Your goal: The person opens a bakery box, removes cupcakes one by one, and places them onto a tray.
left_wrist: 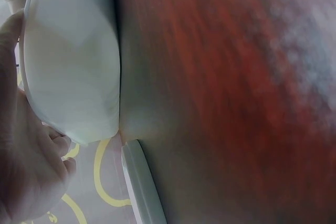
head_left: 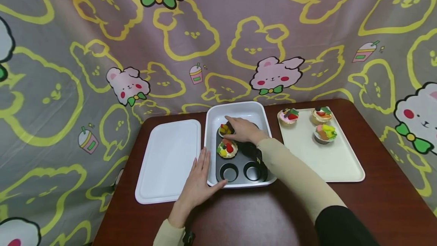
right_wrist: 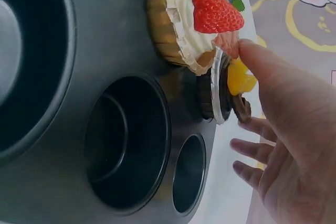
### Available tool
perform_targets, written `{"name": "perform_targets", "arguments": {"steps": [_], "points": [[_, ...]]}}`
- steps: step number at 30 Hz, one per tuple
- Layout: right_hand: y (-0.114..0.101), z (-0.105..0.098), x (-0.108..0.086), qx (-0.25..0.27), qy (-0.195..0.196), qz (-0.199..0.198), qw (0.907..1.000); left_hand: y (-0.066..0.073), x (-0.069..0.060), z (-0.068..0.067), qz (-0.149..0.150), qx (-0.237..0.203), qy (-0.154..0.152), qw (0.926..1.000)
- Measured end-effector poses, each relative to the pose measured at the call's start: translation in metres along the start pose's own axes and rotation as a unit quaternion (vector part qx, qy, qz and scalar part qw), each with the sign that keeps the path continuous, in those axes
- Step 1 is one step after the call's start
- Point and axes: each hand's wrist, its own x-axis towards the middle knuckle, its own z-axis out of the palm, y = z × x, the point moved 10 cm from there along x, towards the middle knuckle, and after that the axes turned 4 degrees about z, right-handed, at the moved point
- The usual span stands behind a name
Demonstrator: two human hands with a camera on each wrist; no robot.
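Note:
A dark muffin tin (head_left: 240, 177) lies inside a deep white tray (head_left: 235, 108). My right hand (head_left: 244, 129) reaches over its far left cup, with thumb and index finger on either side of a chocolate fruit tart (right_wrist: 218, 90). They are spread at the level of the topping, and the other fingers extend loosely. Closer to me, a strawberry tart (head_left: 227, 148) sits in the middle left cup. My left hand (head_left: 197, 185) rests at the tray's front left corner, fingers straight along the left side and thumb by the front rim.
A flat white lid (head_left: 168, 158) lies left of the tray. To the right, a cream tray (head_left: 319, 162) carries a pink-cream tart (head_left: 288, 116), a tart with orange topping (head_left: 321, 115) and a tart with yellow fruit (head_left: 325, 133). Patterned cloth (head_left: 218, 48) hangs behind the brown table (head_left: 252, 215).

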Motion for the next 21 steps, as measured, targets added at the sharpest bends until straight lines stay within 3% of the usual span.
{"name": "perform_targets", "arguments": {"steps": [13, 21], "points": [[0.01, -0.003, 0.014, 0.005, -0.005, 0.045, 0.9989, -0.002, 0.0, 0.001, -0.009, 0.004, -0.007, 0.9999], [0.018, -0.003, 0.017, 0.003, 0.022, 0.047, 0.9987, 0.0, 0.0, 0.0, -0.008, -0.005, -0.003, 1.0]]}}
